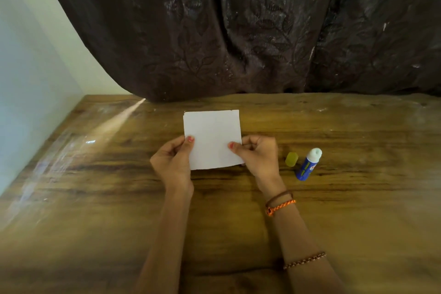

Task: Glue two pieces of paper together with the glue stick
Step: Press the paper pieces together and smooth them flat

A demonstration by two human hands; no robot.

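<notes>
Two white square papers (212,136) are stacked almost edge to edge, the lower one peeking out along the top left. My left hand (173,161) pinches the stack's lower left side, thumb on top. My right hand (257,156) pinches the lower right side the same way. The stack is held over the wooden table (95,198). To the right stands the blue glue stick (307,164), uncapped, with its white glue tip showing. Its yellow-green cap (291,159) lies on the table between the stick and my right hand.
A dark patterned curtain (238,31) hangs down to the table's far edge. A pale wall (28,79) runs along the table's left side. Bracelets sit on my right wrist and forearm.
</notes>
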